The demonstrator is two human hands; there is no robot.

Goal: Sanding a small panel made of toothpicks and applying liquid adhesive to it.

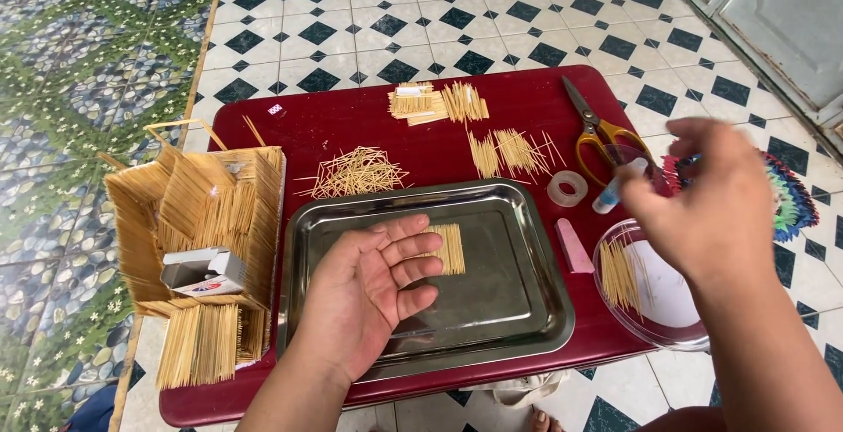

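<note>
The left hand (369, 296) hovers palm-up over the steel tray (518, 309), fingers apart and empty, touching a flat toothpick panel (450, 248). At three o'clock the right hand (707, 208) (blurred) has fingers clamped on a small glue bottle (615, 188) above the red surface (351, 125), near the scissors (597, 133).

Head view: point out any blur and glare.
Head view: the right hand is smeared by motion blur; the left hand over the steel tray is sharp; the tray shows soft reflections, no harsh glare; daylight is even, shadows faint.
</note>
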